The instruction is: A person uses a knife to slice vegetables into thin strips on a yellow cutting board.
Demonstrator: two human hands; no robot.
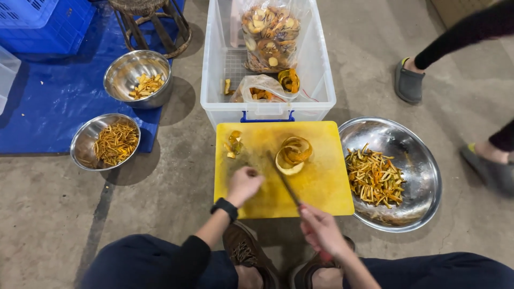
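Our right hand (320,230) grips the knife (284,181), our left hand (243,184) rests curled on the yellow board (326,182). One peel coil (293,154) waits at twelve o'clock, uncut; strips (373,176) already fill the steel bowl (423,160) at three o'clock.

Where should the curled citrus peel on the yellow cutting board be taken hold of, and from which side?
Probably the curled citrus peel is best pinched across its raised coiled rim, coming down from above on its left. It stands free on the yellow cutting board, the left hand is empty and nearest, and the knife in the right hand crowds its near side.
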